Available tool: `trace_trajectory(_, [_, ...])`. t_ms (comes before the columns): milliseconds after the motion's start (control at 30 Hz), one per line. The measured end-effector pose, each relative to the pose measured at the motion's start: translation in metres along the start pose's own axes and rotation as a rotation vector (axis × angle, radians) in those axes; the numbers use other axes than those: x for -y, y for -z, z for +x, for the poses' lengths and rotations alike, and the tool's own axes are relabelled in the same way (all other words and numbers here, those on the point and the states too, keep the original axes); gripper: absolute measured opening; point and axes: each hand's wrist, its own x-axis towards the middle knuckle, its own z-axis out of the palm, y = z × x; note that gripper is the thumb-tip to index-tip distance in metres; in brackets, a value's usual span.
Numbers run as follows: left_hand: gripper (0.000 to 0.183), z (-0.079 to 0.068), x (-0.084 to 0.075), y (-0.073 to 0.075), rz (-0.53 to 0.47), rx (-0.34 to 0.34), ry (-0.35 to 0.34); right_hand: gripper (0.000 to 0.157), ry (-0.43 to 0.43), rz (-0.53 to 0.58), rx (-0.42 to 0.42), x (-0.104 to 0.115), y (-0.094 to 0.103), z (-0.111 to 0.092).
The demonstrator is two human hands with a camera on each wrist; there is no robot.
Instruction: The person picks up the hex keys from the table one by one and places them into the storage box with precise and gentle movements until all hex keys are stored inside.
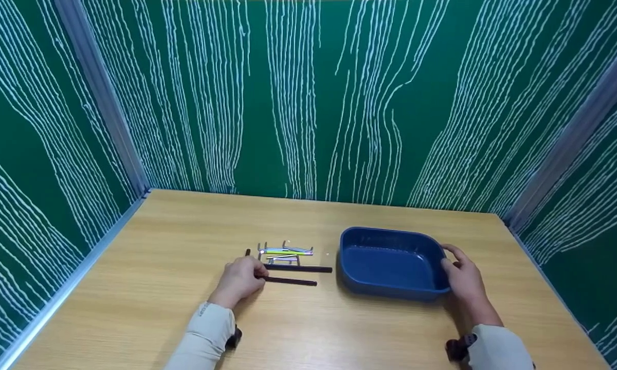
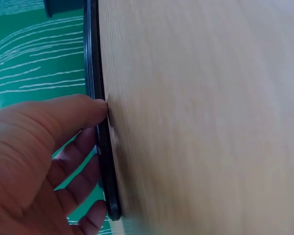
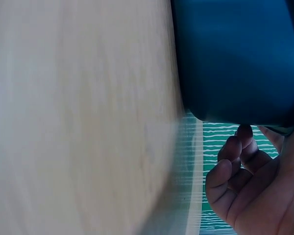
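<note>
On the right of the surface (image 1: 308, 331): a blue tub (image 1: 385, 270), its bare floor in view.
Right hand (image 1: 464, 277): fingers clamped on the tub's right end, thumb over the rim.
Left hand (image 1: 240, 280): thumb and fingers pinch the front stick (image 1: 295, 281), dark, left of the tub.
Behind that stick: a second stick (image 1: 308, 269), then shiny metal pieces (image 1: 288, 252), overlapping, too small to name.
Hidden: part of the front stick, under the left hand; a dark tip (image 1: 248, 252) shows past it, unclear whose.
Cut off: tub in the right wrist view, held stick in the left.
</note>
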Motion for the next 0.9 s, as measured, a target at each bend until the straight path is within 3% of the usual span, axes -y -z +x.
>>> trace_trajectory(367, [0.011,0.001,0.0013,-0.0008,-0.078,0.065,0.013,0.046,-0.013,0.009,0.013,0.0017,0.0007,-0.0022])
trace_trajectory(633, [0.008,0.0006,-0.0003,-0.0008,-0.017,0.08,-0.048,0.045,-0.023,0.027,0.022,0.0019,0.0016,-0.0008])
trace_trajectory(900, [0.008,-0.0012,-0.0026,0.0026,0.055,0.073,-0.152,0.044,0.014,-0.042,-0.015,0.0013,0.0006,-0.0011])
